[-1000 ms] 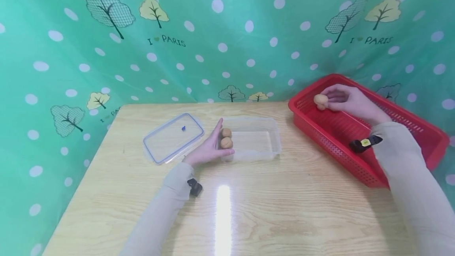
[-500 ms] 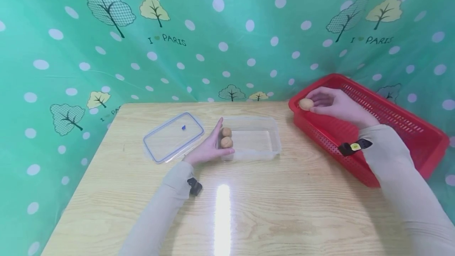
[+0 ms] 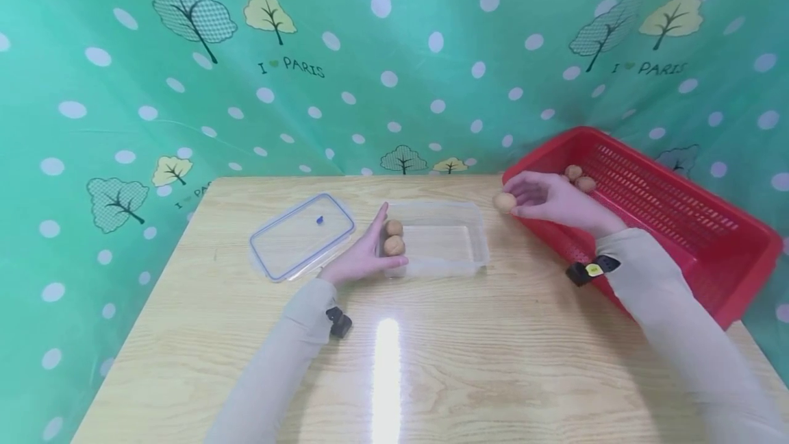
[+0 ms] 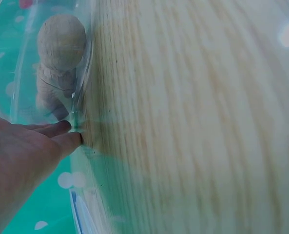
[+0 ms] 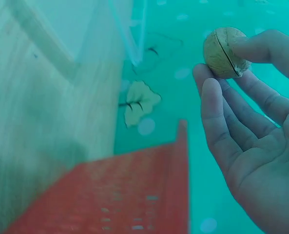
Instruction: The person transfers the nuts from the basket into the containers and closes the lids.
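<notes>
My right hand [image 3: 557,203] pinches a walnut [image 3: 505,203] between thumb and fingertips, just beyond the left rim of the red basket [image 3: 696,225]. The right wrist view shows that walnut's seam, with the thumb across one side. Two more walnuts [image 3: 585,184] lie in the basket's far left corner. At the middle of the table, my left hand [image 3: 357,262] rests against the left end of a clear plastic container [image 3: 440,268], its fingers extended and the thumb along the front wall. Two walnuts [image 3: 394,246] sit inside at that end, also visible through the plastic in the left wrist view.
Left of the container lies a clear lid [image 3: 302,238] with a blue seal, flat on the wooden table [image 3: 493,362]. A green dotted curtain [image 3: 345,53] hangs behind the table's back edge. The basket stands slanted at the right.
My right hand has carried the walnut leftward from inside the basket to just past its rim. Two walnuts in the basket have come into sight. My left hand stays at the container.
</notes>
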Demonstrator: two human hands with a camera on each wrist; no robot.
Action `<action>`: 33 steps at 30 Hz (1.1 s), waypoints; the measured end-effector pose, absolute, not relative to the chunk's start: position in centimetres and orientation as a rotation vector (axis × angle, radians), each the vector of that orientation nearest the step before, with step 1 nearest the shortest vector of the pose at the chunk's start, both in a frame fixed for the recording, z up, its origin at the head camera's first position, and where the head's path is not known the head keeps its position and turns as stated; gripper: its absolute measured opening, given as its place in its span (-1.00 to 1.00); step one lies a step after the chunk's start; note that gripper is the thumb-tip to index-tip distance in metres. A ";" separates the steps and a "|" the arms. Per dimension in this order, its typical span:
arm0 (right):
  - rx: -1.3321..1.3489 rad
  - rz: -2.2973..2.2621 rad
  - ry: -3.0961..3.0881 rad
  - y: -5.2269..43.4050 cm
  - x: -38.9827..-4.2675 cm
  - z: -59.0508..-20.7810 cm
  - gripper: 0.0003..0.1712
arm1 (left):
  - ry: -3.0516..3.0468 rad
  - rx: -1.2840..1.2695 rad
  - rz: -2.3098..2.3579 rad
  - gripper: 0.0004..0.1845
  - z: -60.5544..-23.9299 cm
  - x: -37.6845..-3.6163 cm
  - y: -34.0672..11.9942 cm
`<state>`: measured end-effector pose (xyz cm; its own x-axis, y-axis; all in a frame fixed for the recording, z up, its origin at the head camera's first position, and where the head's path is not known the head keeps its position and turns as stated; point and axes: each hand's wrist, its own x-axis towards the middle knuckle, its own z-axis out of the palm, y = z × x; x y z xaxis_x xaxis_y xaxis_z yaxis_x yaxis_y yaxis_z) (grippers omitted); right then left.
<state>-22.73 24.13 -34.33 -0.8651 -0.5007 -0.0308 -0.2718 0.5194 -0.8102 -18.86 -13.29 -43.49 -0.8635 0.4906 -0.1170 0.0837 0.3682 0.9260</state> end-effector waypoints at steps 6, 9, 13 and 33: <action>-0.749 -1.263 2.404 22.8 -22.9 -35.9 -0.53 | 2.265 0.524 1.541 0.27 -44.8 -19.2 -13.4; -0.801 -1.270 2.373 21.8 -23.0 -36.6 -0.55 | 2.276 0.528 1.547 0.27 -44.8 -19.1 -13.4; -0.858 -1.293 2.319 20.4 -22.8 -37.4 -0.59 | 2.283 0.532 1.548 0.26 -44.7 -19.0 -13.3; -0.999 -1.279 2.196 14.9 -22.0 -40.1 -0.63 | 2.243 0.512 1.525 0.23 -41.4 -17.9 -12.9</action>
<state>-22.00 14.90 -40.11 -0.6605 -0.7508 0.0073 -0.3767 0.3230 -0.8682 -17.88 -12.88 -41.43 -0.8616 0.4965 -0.1051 0.0848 0.3450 0.9348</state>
